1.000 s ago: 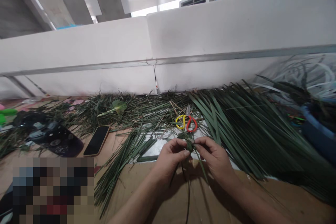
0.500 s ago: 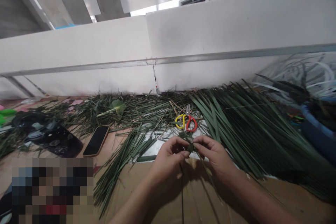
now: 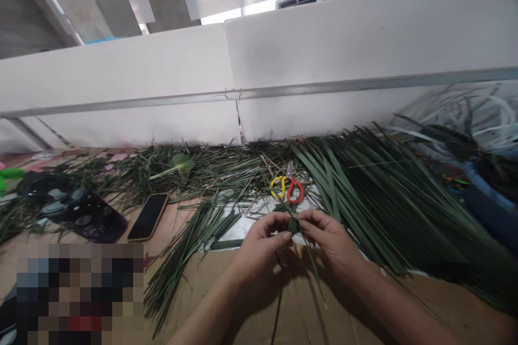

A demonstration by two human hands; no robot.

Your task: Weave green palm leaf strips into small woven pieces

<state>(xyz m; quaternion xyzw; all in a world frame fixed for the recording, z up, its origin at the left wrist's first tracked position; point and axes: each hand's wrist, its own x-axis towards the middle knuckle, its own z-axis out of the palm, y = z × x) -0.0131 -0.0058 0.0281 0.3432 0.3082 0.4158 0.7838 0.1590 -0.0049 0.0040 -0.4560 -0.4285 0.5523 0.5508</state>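
Between my fingertips is a small piece of folded green leaf strips (image 3: pixel 293 223), with thin strips trailing down over the cardboard. My left hand (image 3: pixel 267 237) pinches it from the left, thumb below and fingers above. From the other side my right hand (image 3: pixel 326 233) pinches the same piece. The exact folds are partly hidden by the fingers. Just beyond my hands lie scissors (image 3: pixel 288 186) with one yellow and one red handle, blades pointing away. A fan of long green leaves (image 3: pixel 376 194) spreads to the right of my right hand.
Cardboard (image 3: pixel 210 291) covers the near surface. Cut leaf strips (image 3: pixel 194 232) lie left of my hands. Farther left are a phone (image 3: pixel 148 217) and a dark bottle (image 3: pixel 87 215). A small fan-shaped leaf (image 3: pixel 181 166) rests on the pile. A white partition (image 3: pixel 324 48) stands behind.
My hands stay in nearly the same place, still pinching the leaf piece. The trailing strips have shifted, and a thin strip now shows above the fingers toward the scissors.
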